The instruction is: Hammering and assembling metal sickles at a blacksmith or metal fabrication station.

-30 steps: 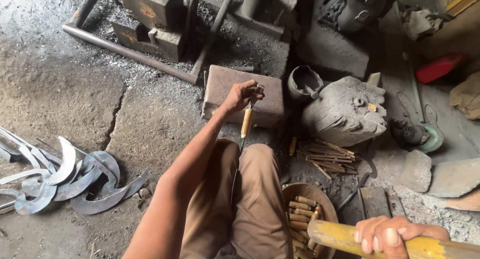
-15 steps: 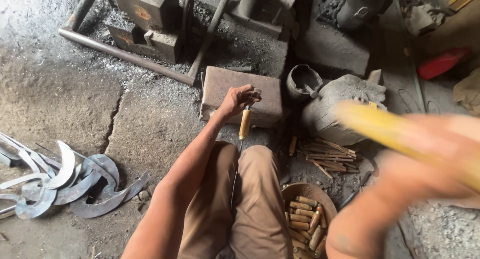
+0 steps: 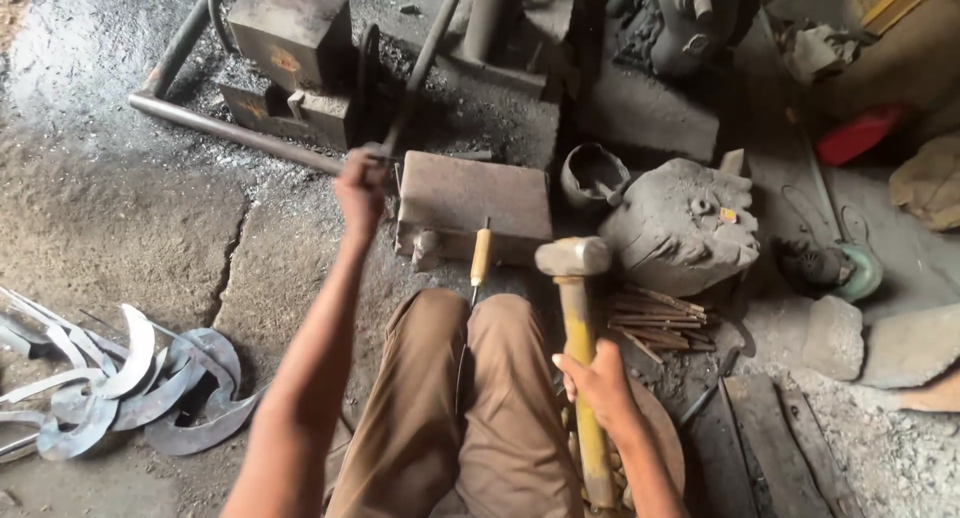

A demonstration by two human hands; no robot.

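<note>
My right hand [image 3: 598,386] grips the yellow wooden shaft of a hammer [image 3: 572,278], whose metal head rests at the near right corner of the flat iron anvil block [image 3: 470,193]. My left hand [image 3: 360,183] is closed around a thin dark metal rod [image 3: 420,73] that slants up to the back, just left of the block. A small tool with a yellow wooden handle [image 3: 481,256] leans against the block's near edge, between my knees.
Several curved sickle blades [image 3: 120,383] lie on the floor at left. Thin wooden sticks [image 3: 655,318] lie right of my knee. A grey lump of stone [image 3: 685,223], a small dark pot [image 3: 592,175], metal boxes [image 3: 290,28] and a pipe [image 3: 220,128] ring the block.
The hammer swung through the air and its head now sits at the block. My left hand left the yellow-handled tool and moved left onto the dark rod.
</note>
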